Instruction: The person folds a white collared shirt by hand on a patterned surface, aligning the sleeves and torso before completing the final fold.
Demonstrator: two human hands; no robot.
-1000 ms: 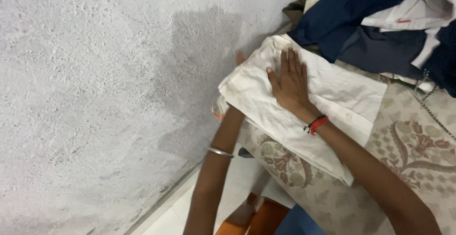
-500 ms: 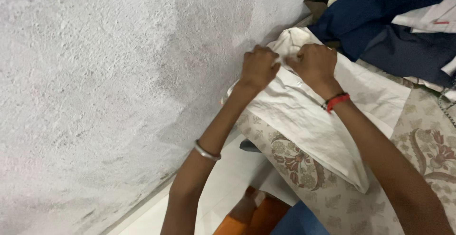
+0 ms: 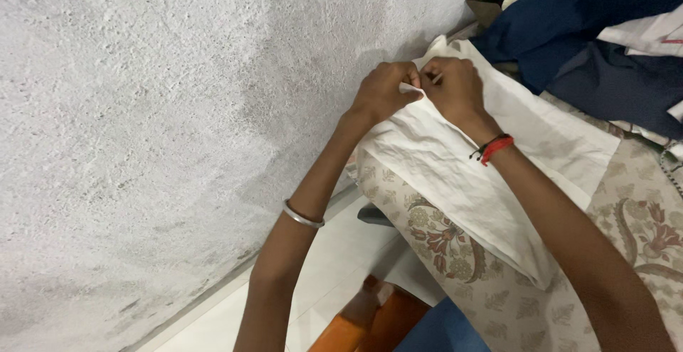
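Left hand (image 3: 382,90) — pinched on white cloth (image 3: 455,174) edge | right hand (image 3: 453,90) — pinched beside it, hands touching | cloth lies on floral-patterned surface (image 3: 640,238) | dark blue garments (image 3: 597,25) behind.

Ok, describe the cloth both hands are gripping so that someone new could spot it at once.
Start at the rough grey wall, then look right to the floral-patterned surface beside it. On it lies a plain white, creased cloth, with the left hand and right hand pinching its top edge. Unlike the dark blue garments piled behind, it is pale and unpatterned.
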